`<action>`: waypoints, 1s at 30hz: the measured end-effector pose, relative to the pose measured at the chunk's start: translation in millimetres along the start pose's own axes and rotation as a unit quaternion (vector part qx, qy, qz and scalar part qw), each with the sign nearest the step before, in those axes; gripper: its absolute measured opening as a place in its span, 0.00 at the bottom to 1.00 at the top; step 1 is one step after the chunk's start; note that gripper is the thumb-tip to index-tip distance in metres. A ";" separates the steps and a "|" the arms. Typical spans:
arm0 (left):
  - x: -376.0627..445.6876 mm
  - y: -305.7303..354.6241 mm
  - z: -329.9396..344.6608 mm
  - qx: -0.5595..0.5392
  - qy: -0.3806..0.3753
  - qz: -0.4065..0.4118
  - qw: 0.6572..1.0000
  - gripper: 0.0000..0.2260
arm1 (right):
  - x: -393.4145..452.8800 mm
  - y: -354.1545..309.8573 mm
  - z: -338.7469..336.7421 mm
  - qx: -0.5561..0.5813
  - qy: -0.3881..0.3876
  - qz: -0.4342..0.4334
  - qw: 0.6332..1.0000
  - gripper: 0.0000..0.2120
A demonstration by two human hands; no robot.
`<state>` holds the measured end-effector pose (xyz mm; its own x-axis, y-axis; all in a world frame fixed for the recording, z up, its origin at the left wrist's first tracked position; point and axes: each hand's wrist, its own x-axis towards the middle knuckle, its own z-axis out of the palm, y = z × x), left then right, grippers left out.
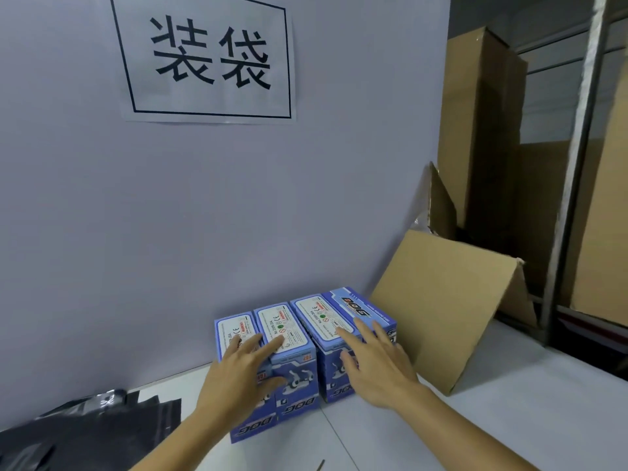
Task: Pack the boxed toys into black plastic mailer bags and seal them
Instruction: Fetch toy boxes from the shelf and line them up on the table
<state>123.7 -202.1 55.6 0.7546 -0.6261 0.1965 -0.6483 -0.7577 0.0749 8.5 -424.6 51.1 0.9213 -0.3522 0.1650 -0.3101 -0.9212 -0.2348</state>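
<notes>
Several blue toy boxes [299, 338] marked "DOG" stand side by side on the white table [509, 419], against the grey wall. My left hand [243, 372] lies on the tops of the two leftmost boxes with its fingers straight and its thumb down the front face. With spread, straight fingers my right hand [373, 362] rests on the tops of the right-hand boxes. A pile of black plastic mailer bags [85, 433] lies on the table at the lower left.
A folded cardboard sheet [448, 300] leans on the wall right of the boxes. Tall cardboard cartons [479, 130] and a metal shelf post [574, 171] stand at the right. A paper sign [207, 59] hangs on the wall.
</notes>
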 end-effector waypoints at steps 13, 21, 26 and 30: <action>23.5 34.2 12.2 0.004 -0.007 0.024 1.000 0.29 | 11.0 31.5 -7.3 -0.049 -0.018 0.005 0.999 0.30; -4.2 76.0 11.3 0.027 0.031 0.105 0.994 0.27 | -32.1 32.8 -41.6 0.069 0.078 0.014 0.994 0.17; -42.2 165.6 -2.0 -0.249 -0.093 0.246 0.932 0.08 | -112.6 53.2 -117.1 0.087 0.053 0.079 0.992 0.13; -71.3 250.7 -13.8 -0.356 -0.207 0.345 0.844 0.20 | -186.4 77.0 -187.2 0.061 -0.023 0.141 0.988 0.19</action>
<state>-94.1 -344.9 73.8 0.0480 -0.9951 0.0868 -0.7338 0.0238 0.6789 -231.1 -460.9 181.6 0.8132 -0.5810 0.0334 -0.5274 -0.7599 -0.3801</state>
